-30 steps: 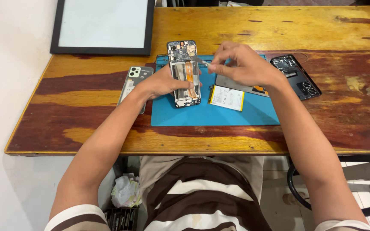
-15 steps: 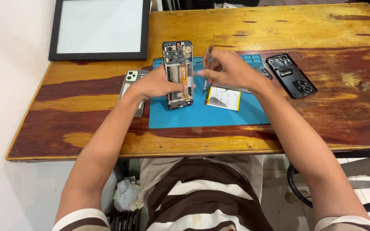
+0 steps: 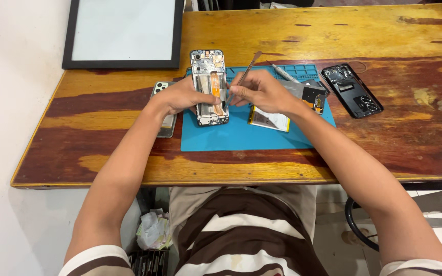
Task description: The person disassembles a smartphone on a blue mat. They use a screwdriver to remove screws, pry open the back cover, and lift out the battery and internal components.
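Note:
An opened phone (image 3: pixel 208 71) with bare circuitry and an orange ribbon cable lies upright on a blue work mat (image 3: pixel 241 135). My left hand (image 3: pixel 180 96) grips the phone's left side and steadies it. My right hand (image 3: pixel 262 92) pinches thin metal tweezers (image 3: pixel 245 71), whose lower tip touches the phone's right edge near its middle. A flat white battery (image 3: pixel 271 118) rests on the mat just below my right hand.
A black phone back cover (image 3: pixel 351 90) lies right of the mat. Another phone (image 3: pixel 163 105) sits under my left wrist. A framed white panel (image 3: pixel 123 31) stands at the back left. A small screwdriver (image 3: pixel 284 72) lies on the mat's tray section. The wooden table's front edge (image 3: pixel 221 180) is near me.
My right hand has moved left and down from above the mat's right part, bringing the tweezers' tip against the opened phone. My left hand stays on the phone.

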